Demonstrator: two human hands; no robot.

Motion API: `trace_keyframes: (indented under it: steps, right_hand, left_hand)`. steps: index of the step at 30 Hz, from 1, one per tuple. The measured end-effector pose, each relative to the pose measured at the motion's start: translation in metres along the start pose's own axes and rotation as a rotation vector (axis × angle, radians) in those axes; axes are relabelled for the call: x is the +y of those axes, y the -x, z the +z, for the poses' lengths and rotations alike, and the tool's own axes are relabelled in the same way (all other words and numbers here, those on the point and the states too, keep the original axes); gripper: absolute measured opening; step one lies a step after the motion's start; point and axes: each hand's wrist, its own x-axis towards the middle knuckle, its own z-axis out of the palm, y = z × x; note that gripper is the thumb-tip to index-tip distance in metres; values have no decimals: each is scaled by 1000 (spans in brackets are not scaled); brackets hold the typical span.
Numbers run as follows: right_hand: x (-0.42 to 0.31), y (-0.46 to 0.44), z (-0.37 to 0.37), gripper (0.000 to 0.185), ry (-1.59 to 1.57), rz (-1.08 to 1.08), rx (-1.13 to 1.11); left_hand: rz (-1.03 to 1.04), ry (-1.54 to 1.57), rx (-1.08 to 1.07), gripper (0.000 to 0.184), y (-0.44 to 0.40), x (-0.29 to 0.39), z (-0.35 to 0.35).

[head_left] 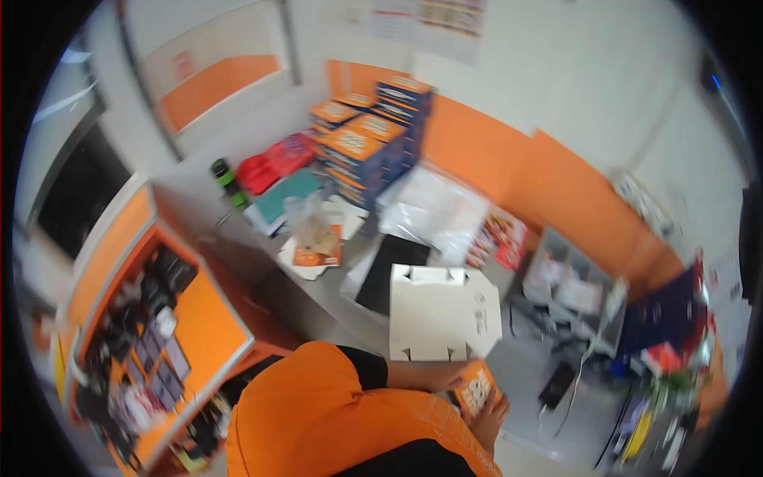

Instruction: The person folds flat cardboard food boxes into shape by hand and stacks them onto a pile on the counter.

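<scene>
A small orange box (475,389) with large white lettering is held between my two hands, just in front of the orange shirt. My left hand (451,377) comes in from under a black sleeve and grips the box's upper left side; its fingers are partly hidden. Around the lower right edge of the box wrap the fingers of my right hand (490,415). Right above the hands lies an unfolded white carton (443,312) with slots and flaps, flat on the grey table (524,405). A black flat sheet (395,270) lies partly under the carton.
Stacked orange and blue boxes (362,151) stand at the back beside clear plastic bags (433,211). A grey bin (572,286) holds small items. On the right are a black adapter (558,385) with a white cable. An orange cabinet (207,318) with phones stands left.
</scene>
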Motion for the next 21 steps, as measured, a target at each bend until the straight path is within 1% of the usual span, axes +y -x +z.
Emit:
trace_keyframes:
  steps: [2,4,5,9,13,15,17,19,20,21]
  right_hand:
    - [12,-11,-1,117,90,59,-201]
    - [30,-30,20,107,258,254,-366]
    - [27,-41,11,104,273,206,-367]
    - [-18,-87,-40,92,247,-153,-289]
    - [-64,-116,-93,81,216,-516,-218]
    - [-84,-127,-115,75,193,-682,-179]
    - [-100,-137,-128,70,134,-824,-137]
    - [-104,-149,-126,64,-13,-877,-123]
    - [-104,-162,-111,85,-155,-878,-144]
    - [-104,-174,-95,107,-296,-882,-166]
  left_hand:
    - [76,30,-6,79,-7,-27,8]
    - [61,102,-23,81,-12,-29,13]
    - [13,168,-35,83,-18,-24,14]
    - [-236,460,-33,89,-29,3,3]
    - [-423,683,68,95,-7,25,-22]
    - [-534,765,167,98,15,40,-33]
    - [-579,600,372,100,41,89,-46]
    - [-454,368,581,99,64,107,-59]
    - [-302,222,674,97,73,105,-63]
    - [-273,96,768,94,87,141,-70]
